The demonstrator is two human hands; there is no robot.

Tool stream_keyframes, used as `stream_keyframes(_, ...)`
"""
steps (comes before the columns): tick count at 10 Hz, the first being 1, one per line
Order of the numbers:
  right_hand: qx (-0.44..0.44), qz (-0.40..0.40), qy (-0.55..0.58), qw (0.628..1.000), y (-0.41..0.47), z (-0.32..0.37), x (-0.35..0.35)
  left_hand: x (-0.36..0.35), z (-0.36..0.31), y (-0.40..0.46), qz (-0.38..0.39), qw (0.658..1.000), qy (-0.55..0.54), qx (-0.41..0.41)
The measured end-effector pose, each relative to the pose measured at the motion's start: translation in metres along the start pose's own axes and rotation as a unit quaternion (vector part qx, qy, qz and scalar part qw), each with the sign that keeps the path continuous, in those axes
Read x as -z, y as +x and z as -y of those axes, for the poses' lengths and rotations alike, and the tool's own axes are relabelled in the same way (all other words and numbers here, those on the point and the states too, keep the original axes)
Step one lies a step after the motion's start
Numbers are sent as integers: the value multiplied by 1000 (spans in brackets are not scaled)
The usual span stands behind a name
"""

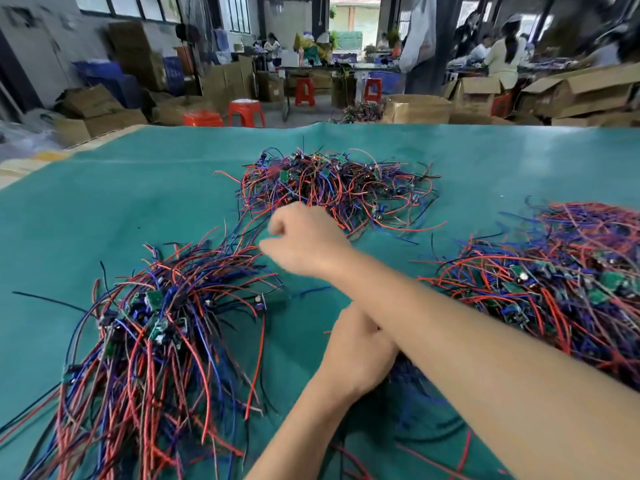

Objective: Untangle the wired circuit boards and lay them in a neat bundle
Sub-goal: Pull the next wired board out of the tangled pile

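Three heaps of small green circuit boards with red, blue and black wires lie on the teal table cover (138, 188). A combed bundle (149, 341) is at the near left, a tangled pile (332, 185) at the far middle, and a large heap (561, 282) at the right. My right hand (304, 240) reaches across to the left between the far pile and the left bundle. Its fingers are curled, and blurred wires run to their tips. My left hand (356, 351) lies under the right forearm, fingers hidden, with dark blue wires (412, 379) showing just beyond it.
Behind the table's far edge stand red plastic stools (246, 112), open cardboard boxes (415, 107) and another wire heap (363, 110). People work at benches further back. Bare teal cover lies at the far left and far right.
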State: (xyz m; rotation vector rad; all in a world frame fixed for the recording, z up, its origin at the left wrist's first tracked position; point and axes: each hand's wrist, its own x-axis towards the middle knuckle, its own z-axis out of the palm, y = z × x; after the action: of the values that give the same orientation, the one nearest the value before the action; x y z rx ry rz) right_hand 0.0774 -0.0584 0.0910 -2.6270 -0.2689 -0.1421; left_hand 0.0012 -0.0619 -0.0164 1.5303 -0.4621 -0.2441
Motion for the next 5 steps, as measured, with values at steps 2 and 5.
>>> stream_keyframes(2, -110, 39, -65, 991, 33, -90, 9, 5, 2, -3, -29, 999, 36, -4)
stream_keyframes(5, -197, -46, 115, 973, 33, -99, 11, 5, -5, -7, -47, 998, 41, 7)
